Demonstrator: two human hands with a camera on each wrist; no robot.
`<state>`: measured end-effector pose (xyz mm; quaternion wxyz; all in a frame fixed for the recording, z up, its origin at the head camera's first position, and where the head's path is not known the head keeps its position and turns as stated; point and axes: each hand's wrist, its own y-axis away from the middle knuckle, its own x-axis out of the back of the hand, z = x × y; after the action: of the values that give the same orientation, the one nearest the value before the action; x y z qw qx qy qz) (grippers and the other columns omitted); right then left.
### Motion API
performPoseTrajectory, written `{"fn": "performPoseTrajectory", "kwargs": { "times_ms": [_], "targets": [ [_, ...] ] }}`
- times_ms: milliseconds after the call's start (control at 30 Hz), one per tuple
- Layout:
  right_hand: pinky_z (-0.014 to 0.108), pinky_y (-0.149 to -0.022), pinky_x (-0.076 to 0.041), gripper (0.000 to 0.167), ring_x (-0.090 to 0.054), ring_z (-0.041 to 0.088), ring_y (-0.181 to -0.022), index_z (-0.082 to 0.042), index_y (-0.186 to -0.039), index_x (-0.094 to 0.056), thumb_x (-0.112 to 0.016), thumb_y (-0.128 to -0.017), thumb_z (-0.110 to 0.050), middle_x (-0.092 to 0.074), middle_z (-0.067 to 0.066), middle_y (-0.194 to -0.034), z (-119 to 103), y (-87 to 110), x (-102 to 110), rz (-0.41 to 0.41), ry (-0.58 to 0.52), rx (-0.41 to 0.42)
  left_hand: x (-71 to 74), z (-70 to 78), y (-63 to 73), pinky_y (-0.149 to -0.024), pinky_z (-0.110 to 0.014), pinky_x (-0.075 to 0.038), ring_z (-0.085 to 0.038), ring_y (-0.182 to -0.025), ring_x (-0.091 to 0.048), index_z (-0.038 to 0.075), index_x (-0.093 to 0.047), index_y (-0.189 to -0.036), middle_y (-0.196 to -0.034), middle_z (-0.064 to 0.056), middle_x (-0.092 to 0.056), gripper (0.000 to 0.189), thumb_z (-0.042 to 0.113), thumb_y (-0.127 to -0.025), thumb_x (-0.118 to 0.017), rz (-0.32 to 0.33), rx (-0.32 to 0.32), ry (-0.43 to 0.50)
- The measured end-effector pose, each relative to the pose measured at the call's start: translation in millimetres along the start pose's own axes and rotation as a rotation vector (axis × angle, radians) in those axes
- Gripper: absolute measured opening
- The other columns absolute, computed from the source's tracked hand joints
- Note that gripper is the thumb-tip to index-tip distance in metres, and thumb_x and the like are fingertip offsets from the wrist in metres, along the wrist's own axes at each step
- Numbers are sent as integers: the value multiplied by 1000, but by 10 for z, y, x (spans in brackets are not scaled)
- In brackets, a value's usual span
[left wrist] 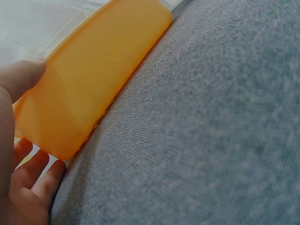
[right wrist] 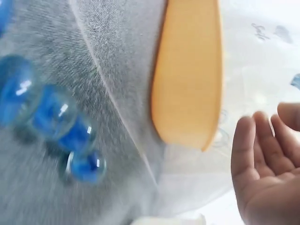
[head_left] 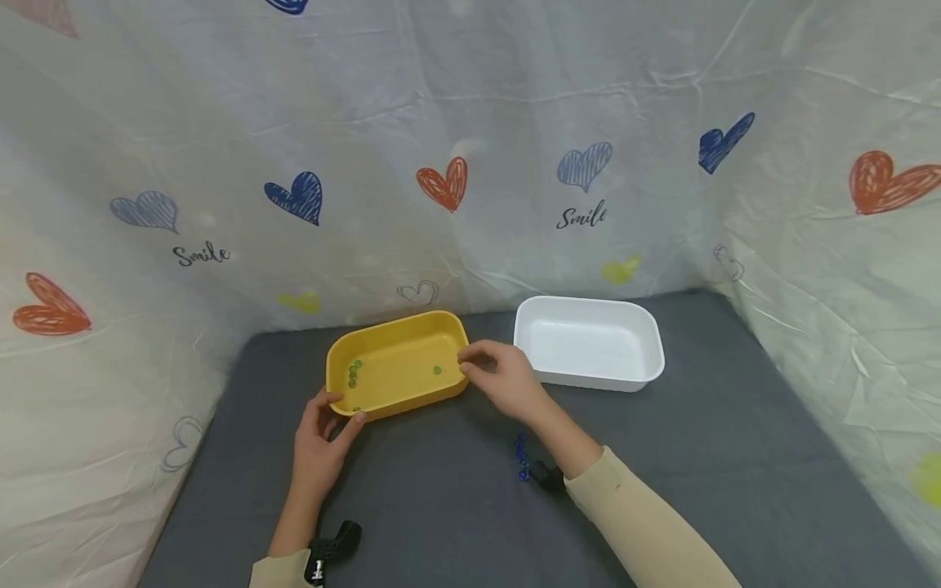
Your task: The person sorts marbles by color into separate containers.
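Observation:
A yellow plastic tray [head_left: 397,401] stands on the dark cloth, with several small green marbles [head_left: 353,376] in it, most of them toward its left end. My left hand [head_left: 319,449] grips the near left corner, thumb on the front wall and fingers round the end, as the left wrist view also shows of the tray [left wrist: 93,70]. At the other end, my right hand [head_left: 507,380] hovers beside the rim. Its fingers [right wrist: 243,145] are loosely bent with a gap to the thumb, and nothing shows between them.
Right of the yellow tray stands a white tray [head_left: 588,380]. Several blue glass marbles [head_left: 521,457] lie in a row on the cloth near my right wrist, seen large in the right wrist view. A curtain printed with hearts [head_left: 441,184] hangs behind the table.

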<state>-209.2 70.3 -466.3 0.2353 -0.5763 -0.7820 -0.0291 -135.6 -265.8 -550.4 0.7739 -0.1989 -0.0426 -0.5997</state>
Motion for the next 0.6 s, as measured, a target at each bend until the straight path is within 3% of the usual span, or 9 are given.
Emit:
{"fn": "performPoseTrajectory", "kwargs": {
  "times_ms": [300,467,600],
  "targets": [
    [47,-91,-62,23,-71,23,-113,-7,-128,-76,-73,-107,-16,-77,5,-123,-68,325,357,173,77,36,-8,-33,-13,-108,-11,-45,-35,-156,-43,-2,-54,-142,-172,-14,-39,51,9,-100,-82,0,-10,4],
    [53,-94,-59,29,-71,31,-110,-6,-132,-74,-73,-106,-17,-76,9,-130,37,454,565,260,136,23,-2,-37,-4,-108,-12,-45,-34,-155,-44,-2,-55,-142,-171,-13,-40,51,7,-100,-82,5,-21,25],
    [55,-101,-56,29,-68,33,-123,-5,-131,-74,-75,-103,-12,-74,12,-134,150,532,716,338,182,13,-1,-16,-3,-108,-14,-46,-34,-155,-44,-1,-55,-143,-172,-14,-38,52,7,-100,-82,-2,-27,26]
  ]
}}
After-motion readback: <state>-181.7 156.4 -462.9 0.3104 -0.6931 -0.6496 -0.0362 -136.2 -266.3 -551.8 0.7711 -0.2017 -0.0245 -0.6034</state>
